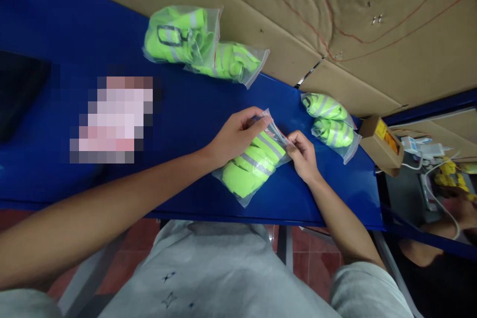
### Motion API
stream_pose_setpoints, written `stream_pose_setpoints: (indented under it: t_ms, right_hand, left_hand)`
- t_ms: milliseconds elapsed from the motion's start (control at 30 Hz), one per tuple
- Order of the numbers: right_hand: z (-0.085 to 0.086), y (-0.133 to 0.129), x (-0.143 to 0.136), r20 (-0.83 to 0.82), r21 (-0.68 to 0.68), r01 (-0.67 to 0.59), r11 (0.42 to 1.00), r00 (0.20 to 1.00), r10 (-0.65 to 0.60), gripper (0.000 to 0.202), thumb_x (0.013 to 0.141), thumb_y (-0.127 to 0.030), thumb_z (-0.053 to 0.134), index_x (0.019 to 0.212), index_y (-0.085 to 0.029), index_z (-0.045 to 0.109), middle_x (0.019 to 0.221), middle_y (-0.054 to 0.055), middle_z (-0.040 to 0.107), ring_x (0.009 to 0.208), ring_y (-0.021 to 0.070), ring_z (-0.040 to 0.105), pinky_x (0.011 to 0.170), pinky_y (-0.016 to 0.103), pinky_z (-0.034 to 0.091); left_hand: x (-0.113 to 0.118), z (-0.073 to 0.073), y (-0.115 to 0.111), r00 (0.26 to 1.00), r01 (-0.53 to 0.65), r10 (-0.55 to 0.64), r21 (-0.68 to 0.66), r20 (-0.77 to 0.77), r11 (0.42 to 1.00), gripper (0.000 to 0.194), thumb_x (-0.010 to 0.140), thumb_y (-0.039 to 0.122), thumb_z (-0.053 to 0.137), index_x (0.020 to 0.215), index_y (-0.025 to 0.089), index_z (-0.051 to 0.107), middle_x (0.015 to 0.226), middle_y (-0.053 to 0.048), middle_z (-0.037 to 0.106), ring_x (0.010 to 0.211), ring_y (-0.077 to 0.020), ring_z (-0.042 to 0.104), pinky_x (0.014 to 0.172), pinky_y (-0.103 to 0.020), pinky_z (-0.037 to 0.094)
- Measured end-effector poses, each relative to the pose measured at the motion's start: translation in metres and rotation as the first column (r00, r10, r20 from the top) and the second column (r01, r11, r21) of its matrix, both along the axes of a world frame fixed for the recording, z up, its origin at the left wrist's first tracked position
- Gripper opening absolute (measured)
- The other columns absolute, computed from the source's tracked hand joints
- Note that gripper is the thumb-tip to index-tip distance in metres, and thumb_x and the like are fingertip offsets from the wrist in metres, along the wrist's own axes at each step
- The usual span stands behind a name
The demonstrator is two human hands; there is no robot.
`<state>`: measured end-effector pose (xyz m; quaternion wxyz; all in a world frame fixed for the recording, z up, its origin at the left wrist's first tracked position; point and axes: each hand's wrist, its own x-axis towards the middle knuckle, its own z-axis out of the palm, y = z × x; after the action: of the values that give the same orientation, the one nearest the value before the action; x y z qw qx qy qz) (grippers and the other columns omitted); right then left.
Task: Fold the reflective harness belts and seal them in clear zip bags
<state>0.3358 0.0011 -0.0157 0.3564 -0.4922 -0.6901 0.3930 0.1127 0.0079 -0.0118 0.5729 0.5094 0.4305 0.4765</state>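
Observation:
In front of me on the blue table lies a clear zip bag (244,176) with a folded neon-yellow reflective strap (257,161) inside. The fingers of my left hand (242,131) pinch the far corner of the bag's zip edge. At the other end of that edge, my right hand (302,154) grips the plastic between thumb and fingers. The bag's opening runs between both hands, tilted down to the right; whether the zip is sealed I cannot tell.
Two filled bags of similar straps (175,35) lie at the back of the blue table (179,114), two more (331,126) at the right. An open cardboard box (382,144) stands at the right end. A cardboard wall (298,15) lines the back. Another person's arm (452,218) shows far right.

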Motion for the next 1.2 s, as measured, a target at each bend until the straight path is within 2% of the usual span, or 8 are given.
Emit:
stream_pose_setpoints:
  t_ms: [133, 733, 1000, 1200]
  right_hand:
    - [-0.0031, -0.0019, 0.0004, 0.012, 0.031, -0.004, 1.0, 1.0, 0.004, 0.023, 0.094, -0.041, 0.061, 0.081, -0.023, 0.053, 0.066, -0.004, 0.045, 0.059, 0.013, 0.038, 0.058, 0.029, 0.031]
    - [-0.0044, -0.0037, 0.0007, 0.024, 0.061, -0.027, 0.998, 0.999, 0.025, 0.03, 0.095, -0.047, 0.062, 0.079, -0.024, 0.052, 0.068, -0.002, 0.046, 0.062, 0.0141, 0.039, 0.059, 0.03, 0.033]
    - [-0.003, -0.005, -0.0011, 0.036, 0.06, -0.024, 0.998, 0.999, 0.021, 0.035, 0.096, -0.055, 0.063, 0.081, -0.024, 0.056, 0.065, -0.003, 0.046, 0.058, 0.0126, 0.039, 0.057, 0.029, 0.031]
    - [-0.0025, -0.0062, -0.0035, 0.018, 0.038, -0.008, 0.999, 1.0, 0.007, 0.038, 0.096, -0.06, 0.065, 0.086, -0.024, 0.06, 0.065, -0.003, 0.048, 0.058, 0.0128, 0.04, 0.056, 0.029, 0.033]
  left_hand:
    - [0.0012, -0.0013, -0.0006, 1.0, 0.028, -0.029, 0.014, 0.007, 0.999, 0.029, 0.093, 0.051, 0.068, 0.095, 0.022, 0.068, 0.078, -0.002, 0.069, 0.073, -0.0188, 0.067, 0.057, -0.026, 0.047]
    - [0.0011, -0.0019, -0.0003, 0.995, 0.098, -0.098, 0.01, -0.009, 0.995, 0.027, 0.092, 0.05, 0.069, 0.097, 0.023, 0.069, 0.076, -0.003, 0.07, 0.07, -0.0188, 0.066, 0.055, -0.026, 0.045]
    - [-0.0002, -0.0015, -0.0002, 0.987, 0.158, -0.159, 0.011, 0.022, 0.987, 0.028, 0.092, 0.044, 0.069, 0.102, 0.018, 0.068, 0.082, -0.003, 0.072, 0.067, -0.0147, 0.064, 0.059, -0.024, 0.044]
    - [0.0002, -0.0054, 0.0007, 0.99, 0.141, -0.141, 0.055, -0.001, 0.988, 0.026, 0.093, 0.045, 0.068, 0.102, 0.02, 0.069, 0.081, -0.003, 0.071, 0.068, -0.0155, 0.064, 0.058, -0.024, 0.044]
